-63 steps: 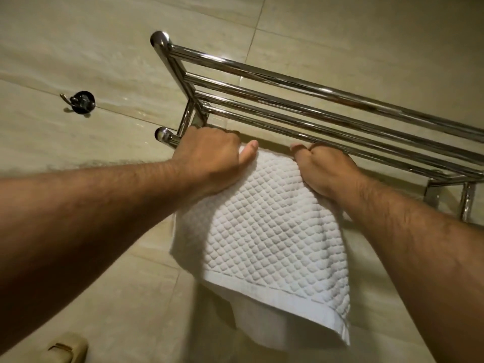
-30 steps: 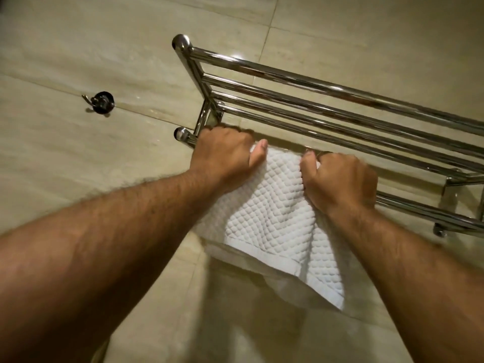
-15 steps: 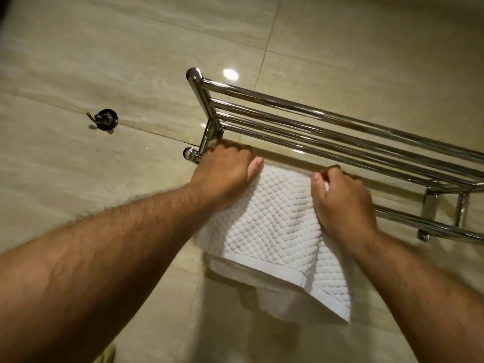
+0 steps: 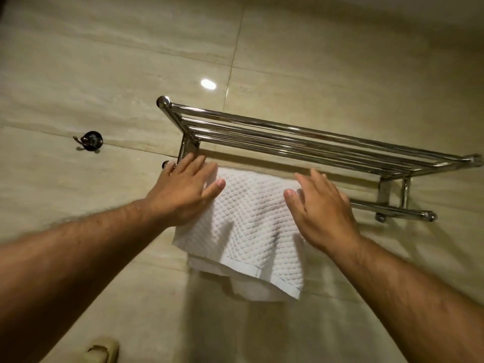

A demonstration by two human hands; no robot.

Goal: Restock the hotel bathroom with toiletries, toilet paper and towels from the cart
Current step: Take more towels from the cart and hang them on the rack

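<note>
White towel (image 4: 246, 226) hangs on the lower rail of the towel rack (image 4: 301, 132); left grip (image 4: 183, 197) and right grip (image 4: 322, 213) spread flat over it, both released.

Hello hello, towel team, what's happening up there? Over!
Both open: left hand and right hand flat at the towel top edge. Towel draped over lower bar of rack. Nothing in the way.

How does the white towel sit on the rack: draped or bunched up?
Draped: the towel hangs over the lower bar, two layers showing at its bottom edge.
</note>
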